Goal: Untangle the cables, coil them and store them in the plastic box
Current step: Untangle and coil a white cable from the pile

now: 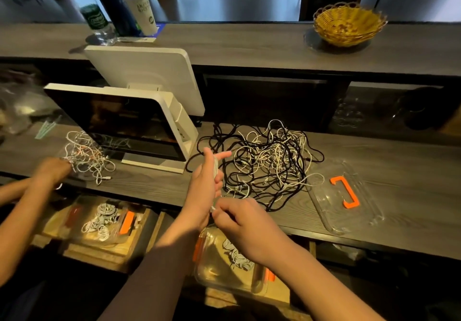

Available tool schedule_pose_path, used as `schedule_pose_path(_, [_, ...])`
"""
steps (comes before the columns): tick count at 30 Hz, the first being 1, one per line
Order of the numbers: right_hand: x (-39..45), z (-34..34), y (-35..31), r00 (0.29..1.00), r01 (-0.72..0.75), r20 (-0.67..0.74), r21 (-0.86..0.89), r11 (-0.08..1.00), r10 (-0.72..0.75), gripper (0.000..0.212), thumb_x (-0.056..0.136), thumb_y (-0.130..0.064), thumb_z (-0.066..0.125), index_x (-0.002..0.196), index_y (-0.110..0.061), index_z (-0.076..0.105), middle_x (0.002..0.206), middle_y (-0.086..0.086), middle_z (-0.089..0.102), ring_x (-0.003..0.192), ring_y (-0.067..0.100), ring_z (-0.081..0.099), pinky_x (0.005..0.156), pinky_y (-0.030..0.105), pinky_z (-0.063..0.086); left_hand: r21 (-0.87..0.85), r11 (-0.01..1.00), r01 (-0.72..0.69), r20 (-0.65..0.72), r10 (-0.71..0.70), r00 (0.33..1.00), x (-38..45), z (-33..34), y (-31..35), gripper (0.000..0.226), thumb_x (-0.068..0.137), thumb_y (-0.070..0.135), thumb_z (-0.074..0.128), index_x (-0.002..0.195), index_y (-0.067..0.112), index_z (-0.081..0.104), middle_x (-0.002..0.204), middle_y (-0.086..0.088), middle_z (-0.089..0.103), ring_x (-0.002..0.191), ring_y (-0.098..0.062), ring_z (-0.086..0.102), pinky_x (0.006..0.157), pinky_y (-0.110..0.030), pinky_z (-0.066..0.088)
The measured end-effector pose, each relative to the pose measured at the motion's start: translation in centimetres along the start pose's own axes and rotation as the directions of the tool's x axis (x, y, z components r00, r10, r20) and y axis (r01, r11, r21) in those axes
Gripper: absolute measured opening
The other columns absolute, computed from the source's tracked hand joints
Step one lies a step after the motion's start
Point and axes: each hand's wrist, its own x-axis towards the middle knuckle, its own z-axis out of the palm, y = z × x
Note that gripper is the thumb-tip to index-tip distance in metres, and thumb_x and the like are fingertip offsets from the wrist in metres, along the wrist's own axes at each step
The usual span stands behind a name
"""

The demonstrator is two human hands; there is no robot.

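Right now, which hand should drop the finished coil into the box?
Left, probably. The left hand holds the white coil wound round it, just above the plastic box; the right hand only pinches the cable's loose end.

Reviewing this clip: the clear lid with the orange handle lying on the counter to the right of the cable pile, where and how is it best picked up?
Probably by the orange handle of the lid, coming from above: the lid lies flat with the handle facing up, clear of the cable pile.

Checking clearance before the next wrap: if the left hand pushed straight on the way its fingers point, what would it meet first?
Probably the tangled pile of black and white cables, just beyond the left hand; depth is uncertain.
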Motion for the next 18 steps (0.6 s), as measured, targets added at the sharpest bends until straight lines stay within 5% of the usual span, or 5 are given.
schedule_pose_path(6, [0.2,-1.4,-0.2,0.997,0.042,-0.064,-0.031,0.999,-0.044,0.024,0.105,-0.028,0.043,0.082,-0.030,0.049,0.075,-0.009,0.057,0.066,0.007,0.052,0.064,0.029,0.042,0.065,0.989,0.136,0.230,-0.147,0.962,-0.6,0.0,0.6,0.089,0.087,0.080,0.008,0.114,0.028,0.075,0.060,-0.002,0.049,0.055,-0.012,0.049,0.062,-0.026,0.037])
schedule_pose_path(11, [0.8,-2.7,-0.3,0.988,0.015,-0.145,-0.195,0.981,-0.044,0.029,0.102,-0.041,0.037,0.095,-0.021,0.056,0.085,-0.006,0.062,0.079,0.010,0.058,0.076,0.035,0.050,0.213,0.949,0.231,0.298,-0.288,0.910,-0.7,-0.3,0.3,0.106,0.079,0.095,0.018,0.141,0.018,0.057,0.129,-0.023,0.064,0.133,-0.034,0.053,0.116,-0.052,0.037])
schedule_pose_path(13, [0.9,-3.2,-0.1,0.980,0.008,-0.192,-0.222,0.975,-0.052,0.038,0.097,-0.048,0.035,0.096,-0.020,0.059,0.083,-0.005,0.064,0.078,0.014,0.061,0.075,0.039,0.052,0.199,0.940,0.277,0.341,-0.331,0.880,-0.9,-0.4,0.5,0.107,0.081,0.092,0.023,0.117,0.002,0.068,0.088,-0.030,0.068,0.091,-0.043,0.068,0.092,-0.037,0.056])
schedule_pose_path(15, [1.1,-3.7,0.3,0.973,-0.007,-0.226,-0.237,0.972,-0.048,0.036,0.095,-0.050,0.043,0.094,-0.020,0.063,0.078,-0.006,0.066,0.073,0.013,0.062,0.073,0.040,0.053,0.168,0.937,0.305,0.421,-0.348,0.837,-1.3,-0.3,0.9,0.089,0.082,0.087,0.019,0.057,0.014,0.063,0.048,-0.005,0.047,0.044,-0.015,0.043,0.044,-0.016,0.026])
schedule_pose_path(18, [1.4,-4.6,0.9,0.960,-0.039,-0.280,-0.232,0.972,-0.028,0.034,0.089,-0.053,0.054,0.085,-0.020,0.064,0.069,-0.008,0.065,0.065,0.009,0.060,0.067,0.037,0.054,0.157,0.916,0.370,0.514,-0.395,0.762,-1.4,-0.7,0.8,0.077,0.074,0.093,0.023,0.059,0.025,0.056,0.056,0.007,0.033,0.046,-0.005,0.024,0.046,-0.022,0.011])
